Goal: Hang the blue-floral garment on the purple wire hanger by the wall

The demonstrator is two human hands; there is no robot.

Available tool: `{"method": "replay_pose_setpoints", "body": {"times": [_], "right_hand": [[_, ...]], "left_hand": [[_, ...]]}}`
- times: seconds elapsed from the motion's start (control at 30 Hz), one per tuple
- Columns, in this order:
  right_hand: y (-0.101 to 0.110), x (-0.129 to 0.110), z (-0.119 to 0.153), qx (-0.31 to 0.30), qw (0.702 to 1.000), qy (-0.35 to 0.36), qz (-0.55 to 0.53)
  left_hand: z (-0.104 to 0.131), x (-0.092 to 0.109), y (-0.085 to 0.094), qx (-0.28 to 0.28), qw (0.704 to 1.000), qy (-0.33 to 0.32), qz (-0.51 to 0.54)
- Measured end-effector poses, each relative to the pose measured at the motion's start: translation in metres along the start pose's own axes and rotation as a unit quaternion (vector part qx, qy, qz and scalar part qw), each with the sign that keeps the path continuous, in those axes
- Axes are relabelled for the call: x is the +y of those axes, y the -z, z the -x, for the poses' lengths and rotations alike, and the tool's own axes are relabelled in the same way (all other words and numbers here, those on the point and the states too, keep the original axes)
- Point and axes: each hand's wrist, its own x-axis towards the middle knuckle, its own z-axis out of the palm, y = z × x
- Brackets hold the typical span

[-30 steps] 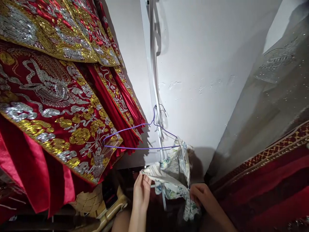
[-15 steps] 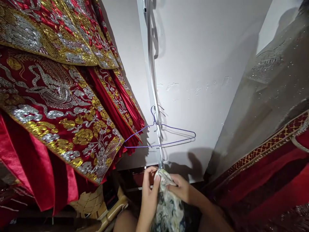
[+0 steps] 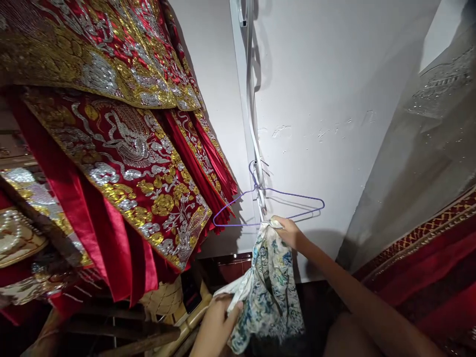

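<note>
A white cloth with a blue and green floral pattern hangs between my hands. My right hand grips its top edge, just beneath the bottom bar of a purple wire hanger. Lower and to the left, my left hand pinches another edge of the cloth, pulling it out sideways. The hanger is hooked on a white metal stand against the wall; the cloth's top lies against the lower part of that stand.
A red garment with gold and silver embroidery fills the left side. Wooden furniture and a woven basket are below it. Another red garment lies at the lower right. Behind the stand is a white wall.
My right hand has risen to the hanger's bottom bar with the cloth's top. My left hand has dropped down and left, spreading the cloth. The view has shifted slightly left.
</note>
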Motion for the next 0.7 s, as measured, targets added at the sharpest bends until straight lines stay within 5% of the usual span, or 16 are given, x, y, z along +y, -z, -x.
{"method": "replay_pose_setpoints", "body": {"times": [0.1,0.2,0.3,0.43,0.6,0.7], "right_hand": [[0.011,0.004,0.012,0.018,1.000,-0.008,0.010],[0.025,-0.005,0.020,0.029,0.998,-0.036,0.052],[0.033,-0.011,0.021,0.021,0.995,-0.024,0.095],[0.027,-0.012,0.025,0.025,0.997,-0.002,0.075],[0.014,-0.018,0.037,0.006,0.996,0.072,0.056],[0.026,-0.010,0.041,0.091,0.992,0.070,0.051]], "left_hand": [[-0.024,0.011,0.023,-0.023,0.999,-0.002,-0.029],[-0.049,0.032,0.038,-0.020,0.996,-0.069,-0.058],[-0.068,0.057,0.046,0.054,0.984,-0.156,-0.069],[-0.085,0.089,0.047,0.167,0.963,-0.201,-0.061],[-0.117,0.123,0.036,0.131,0.969,-0.203,-0.045],[-0.131,0.131,0.034,0.116,0.970,-0.208,-0.048]]}}
